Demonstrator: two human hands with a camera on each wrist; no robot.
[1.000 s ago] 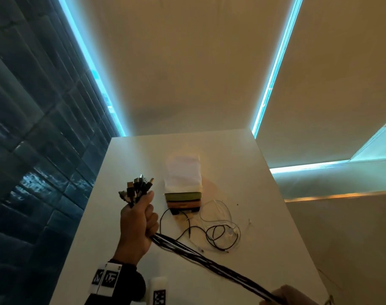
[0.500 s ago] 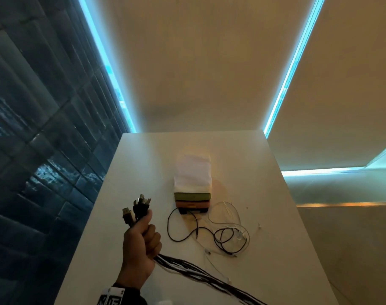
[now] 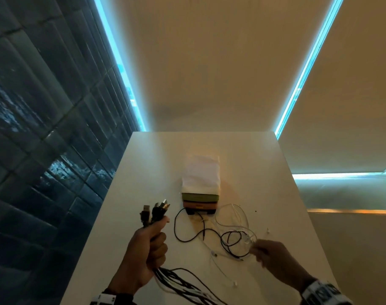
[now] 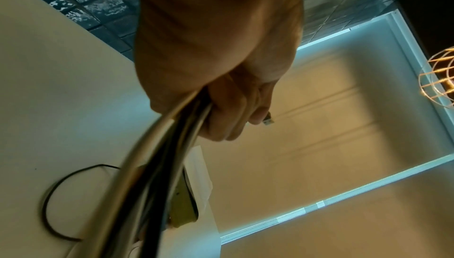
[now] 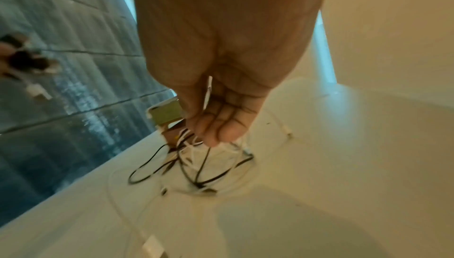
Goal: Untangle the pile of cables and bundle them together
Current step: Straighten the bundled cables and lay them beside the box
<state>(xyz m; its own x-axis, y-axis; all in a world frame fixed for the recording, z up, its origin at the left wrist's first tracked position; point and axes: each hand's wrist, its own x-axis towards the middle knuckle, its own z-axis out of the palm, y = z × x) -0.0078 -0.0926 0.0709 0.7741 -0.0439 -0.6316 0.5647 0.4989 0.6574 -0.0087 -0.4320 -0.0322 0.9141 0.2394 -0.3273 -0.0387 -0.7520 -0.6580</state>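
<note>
My left hand (image 3: pixel 148 245) grips a bundle of black and white cables (image 3: pixel 181 285) upright in its fist. The plugs (image 3: pixel 159 209) stick out above the thumb, and the tails trail off toward the near edge. In the left wrist view the fingers (image 4: pixel 228 106) curl round the bundle (image 4: pixel 157 165). A loose tangle of thin black and white cables (image 3: pixel 229 236) lies on the white table (image 3: pixel 264 183). My right hand (image 3: pixel 257 253) is at the tangle's right side. Its curled fingers (image 5: pixel 216 130) pinch a thin white cable (image 5: pixel 208 93) at the tangle (image 5: pixel 196 167).
A stack of folded pieces (image 3: pixel 200 175), white over green and orange, sits mid-table just behind the tangle. A dark tiled wall (image 3: pixel 44 128) runs along the table's left side. A white plug (image 5: pixel 152 246) lies on the near part of the table.
My right hand let go of the bundle's far end, left the view, and now reaches the tangle. My left hand kept its grip and sank a little lower.
</note>
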